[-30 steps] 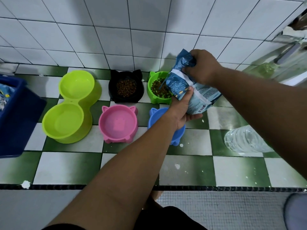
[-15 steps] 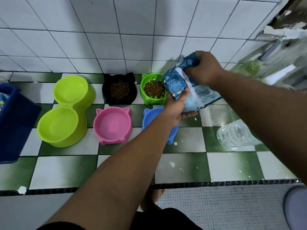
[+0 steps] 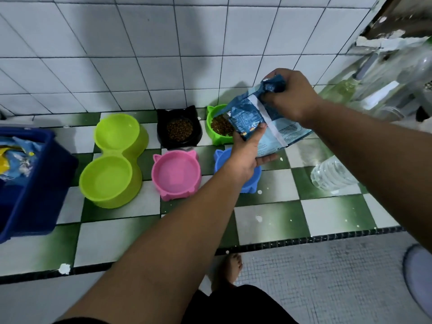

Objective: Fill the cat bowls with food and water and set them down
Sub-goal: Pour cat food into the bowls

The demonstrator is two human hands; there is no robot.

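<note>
The blue cat-food bag (image 3: 264, 122) is tipped with its open mouth over the green cat-eared bowl (image 3: 218, 127) at the back of the green-and-white checked ledge (image 3: 268, 220), close to the white tiled wall (image 3: 140, 54). The right hand (image 3: 289, 97) is closed around the bag's scrunched upper end; the left hand (image 3: 247, 152) cups the bag from below, fingers curled loosely under it, thumb on its front face. That bowl already holds a good heap of brown kibble, and the black cat-eared bowl (image 3: 178, 129) just beside it holds a shallower layer — so two food bowls look served or nearly so.

What looks left is the greater part. The pink cat-eared bowl (image 3: 176, 174) in front shows a pale, smooth inside; whether a film of water lies in it I cannot tell. The blue cat-eared bowl (image 3: 233, 169) is mostly hidden under the left wrist, contents unseen. The lime double bowl (image 3: 114, 157) to the left appears empty in both wells.

The bag itself is glossy and crumpled, dark blue on its printed face with a white strip and paler panel behind — it sags as if partly emptied.

Further out, a clear plastic water bottle (image 3: 332, 174) lies on its side to the right, untouched, and a dark blue crate (image 3: 35, 183) with more packets sits at the left edge.
</note>
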